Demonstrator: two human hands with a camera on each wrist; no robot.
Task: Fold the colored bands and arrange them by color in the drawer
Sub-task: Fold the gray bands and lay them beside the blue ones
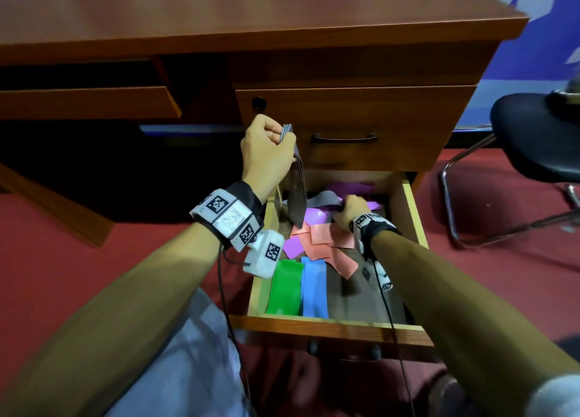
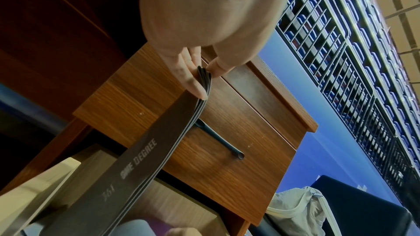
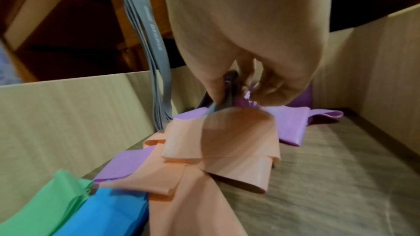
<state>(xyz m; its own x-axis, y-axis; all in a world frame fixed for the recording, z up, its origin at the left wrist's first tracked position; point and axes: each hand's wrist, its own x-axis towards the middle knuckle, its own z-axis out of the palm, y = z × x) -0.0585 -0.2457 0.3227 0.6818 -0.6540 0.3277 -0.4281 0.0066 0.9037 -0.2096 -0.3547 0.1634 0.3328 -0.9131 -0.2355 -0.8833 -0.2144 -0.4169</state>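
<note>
My left hand [image 1: 270, 153] [image 2: 204, 71] pinches a bunch of grey bands [image 1: 297, 193] [image 2: 145, 150] and holds them up in front of the shut upper drawer; they hang down into the open drawer [image 1: 329, 325]. Deep in that drawer my right hand [image 1: 351, 211] [image 3: 236, 94] grips another grey band [image 1: 323, 199] [image 3: 229, 89] lying on the purple bands [image 1: 314, 217] [image 3: 293, 123]. Loose salmon bands [image 1: 326, 244] [image 3: 204, 143] lie mid-drawer. Folded green bands [image 1: 285, 288] [image 3: 52, 196] and blue bands [image 1: 314, 288] [image 3: 109, 209] lie side by side at the front left.
The shut upper drawer [image 1: 361, 124] with its dark handle [image 1: 343, 137] is right behind my left hand. A black chair [image 1: 539, 134] stands to the right on the red carpet. The drawer's right half shows bare wood bottom [image 3: 329, 177].
</note>
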